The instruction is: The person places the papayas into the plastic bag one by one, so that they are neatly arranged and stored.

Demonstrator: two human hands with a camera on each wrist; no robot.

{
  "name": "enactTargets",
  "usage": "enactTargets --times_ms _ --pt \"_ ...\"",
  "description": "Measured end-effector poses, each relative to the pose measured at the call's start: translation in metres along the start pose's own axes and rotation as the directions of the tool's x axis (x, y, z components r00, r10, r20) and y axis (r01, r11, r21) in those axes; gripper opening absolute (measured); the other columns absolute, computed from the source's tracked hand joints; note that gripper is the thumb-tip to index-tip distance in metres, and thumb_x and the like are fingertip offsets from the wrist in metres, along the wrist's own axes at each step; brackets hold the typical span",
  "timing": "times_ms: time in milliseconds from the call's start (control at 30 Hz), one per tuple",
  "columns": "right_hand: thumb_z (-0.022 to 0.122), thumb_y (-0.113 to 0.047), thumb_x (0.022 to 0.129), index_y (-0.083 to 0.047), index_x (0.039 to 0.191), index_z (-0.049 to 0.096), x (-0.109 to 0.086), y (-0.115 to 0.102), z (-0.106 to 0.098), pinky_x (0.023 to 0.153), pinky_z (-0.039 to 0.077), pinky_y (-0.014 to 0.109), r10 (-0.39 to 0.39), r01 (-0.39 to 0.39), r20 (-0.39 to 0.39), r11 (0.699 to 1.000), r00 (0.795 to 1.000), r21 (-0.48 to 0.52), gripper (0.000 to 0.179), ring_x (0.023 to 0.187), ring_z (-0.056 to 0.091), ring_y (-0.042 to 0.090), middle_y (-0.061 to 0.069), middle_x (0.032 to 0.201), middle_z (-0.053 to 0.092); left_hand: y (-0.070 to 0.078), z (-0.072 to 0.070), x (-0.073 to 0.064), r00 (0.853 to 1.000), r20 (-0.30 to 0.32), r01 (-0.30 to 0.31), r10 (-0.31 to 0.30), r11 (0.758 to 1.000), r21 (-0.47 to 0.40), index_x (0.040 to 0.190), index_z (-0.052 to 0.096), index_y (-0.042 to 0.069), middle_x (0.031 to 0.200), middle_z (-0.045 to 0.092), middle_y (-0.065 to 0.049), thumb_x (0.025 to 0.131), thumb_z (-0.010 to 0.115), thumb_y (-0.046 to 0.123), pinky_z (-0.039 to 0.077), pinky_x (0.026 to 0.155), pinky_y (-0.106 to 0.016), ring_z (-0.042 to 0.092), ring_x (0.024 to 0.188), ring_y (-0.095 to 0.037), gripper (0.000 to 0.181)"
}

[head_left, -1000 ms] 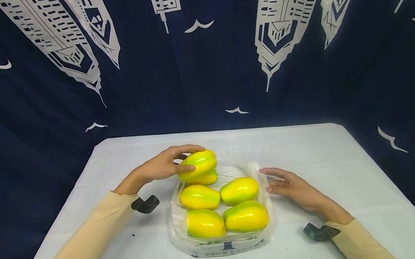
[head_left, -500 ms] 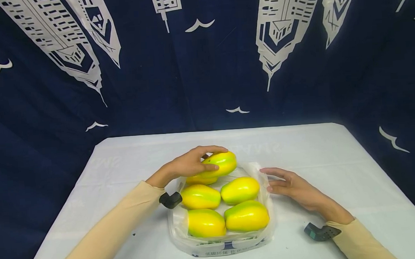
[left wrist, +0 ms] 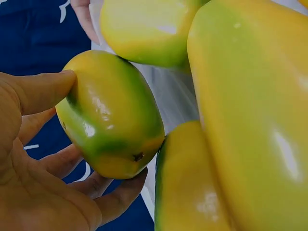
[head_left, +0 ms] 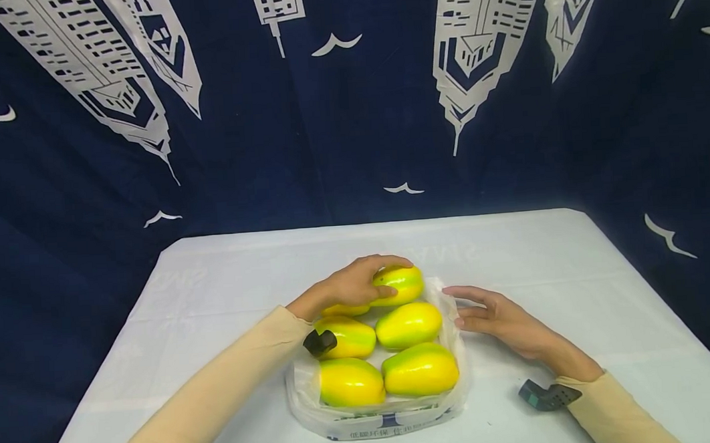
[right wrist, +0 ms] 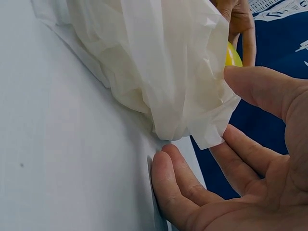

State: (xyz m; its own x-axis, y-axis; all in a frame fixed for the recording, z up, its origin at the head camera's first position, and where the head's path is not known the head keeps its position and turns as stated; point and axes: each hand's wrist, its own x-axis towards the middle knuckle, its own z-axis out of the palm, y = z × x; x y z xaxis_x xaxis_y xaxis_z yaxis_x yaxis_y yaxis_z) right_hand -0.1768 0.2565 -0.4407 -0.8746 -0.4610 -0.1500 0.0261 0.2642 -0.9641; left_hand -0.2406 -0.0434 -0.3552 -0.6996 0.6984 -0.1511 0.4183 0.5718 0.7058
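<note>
My left hand point(head_left: 358, 281) grips a yellow-green papaya point(head_left: 408, 285) at the far right corner of a white plastic bag point(head_left: 372, 427). In the left wrist view, the thumb lies on one side of that papaya point(left wrist: 113, 115) and fingers on the other. Several more papayas lie inside the bag in rows, among them a front left papaya point(head_left: 351, 382) and a front right papaya point(head_left: 421, 370). At the bag's right edge is my right hand point(head_left: 505, 324), fingers spread and loosely bent. Its thumb point(right wrist: 260, 89) touches the thin plastic in the right wrist view.
A white cloth covers the table point(head_left: 218, 362). Behind it hangs a dark blue curtain point(head_left: 350, 128) with white building and bird prints. The left forearm crosses over the bag's left side and partly hides a middle papaya point(head_left: 355, 338).
My left hand has carried the papaya rightward from above the back left papaya, then lowered it to the back right of the bag. The right hand has stayed at the bag's edge.
</note>
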Motion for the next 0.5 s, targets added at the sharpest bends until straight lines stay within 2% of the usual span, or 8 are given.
enactTargets --times_ms 167,367,500 --pt "0.069 -0.019 0.095 -0.011 0.153 0.038 0.0006 -0.0011 0.0010 0.099 0.053 0.029 0.007 -0.007 -0.011 1.000 1.000 -0.017 0.066 0.127 0.060 0.020 0.024 0.147 0.050 0.0007 0.0024 0.0029 1.000 -0.005 0.002 -0.001 0.999 0.039 0.148 0.049 0.026 0.150 0.050 0.000 0.098 0.063 0.013 0.035 0.118 -0.042 0.046 0.136 -0.019 0.054" --pt "0.069 -0.020 0.095 -0.012 0.153 0.037 -0.0002 -0.0030 0.0009 0.100 0.053 0.030 0.010 -0.011 -0.020 1.000 1.000 -0.014 0.066 0.123 0.062 0.013 0.024 0.143 0.055 0.0011 0.0048 0.0061 1.000 -0.003 -0.016 0.016 0.997 0.080 0.149 0.048 0.024 0.149 0.051 -0.002 0.099 0.063 0.012 0.034 0.119 -0.043 0.045 0.138 -0.021 0.054" --pt "0.068 -0.020 0.095 -0.013 0.153 0.038 -0.0008 -0.0039 0.0010 0.101 0.053 0.032 0.015 -0.015 -0.033 1.000 0.999 -0.023 0.066 0.125 0.061 0.017 0.022 0.143 0.056 0.0010 0.0084 0.0098 0.999 -0.009 -0.038 0.040 0.993 0.113 0.149 0.048 0.022 0.148 0.052 -0.003 0.099 0.062 0.012 0.036 0.117 -0.043 0.047 0.135 -0.022 0.054"
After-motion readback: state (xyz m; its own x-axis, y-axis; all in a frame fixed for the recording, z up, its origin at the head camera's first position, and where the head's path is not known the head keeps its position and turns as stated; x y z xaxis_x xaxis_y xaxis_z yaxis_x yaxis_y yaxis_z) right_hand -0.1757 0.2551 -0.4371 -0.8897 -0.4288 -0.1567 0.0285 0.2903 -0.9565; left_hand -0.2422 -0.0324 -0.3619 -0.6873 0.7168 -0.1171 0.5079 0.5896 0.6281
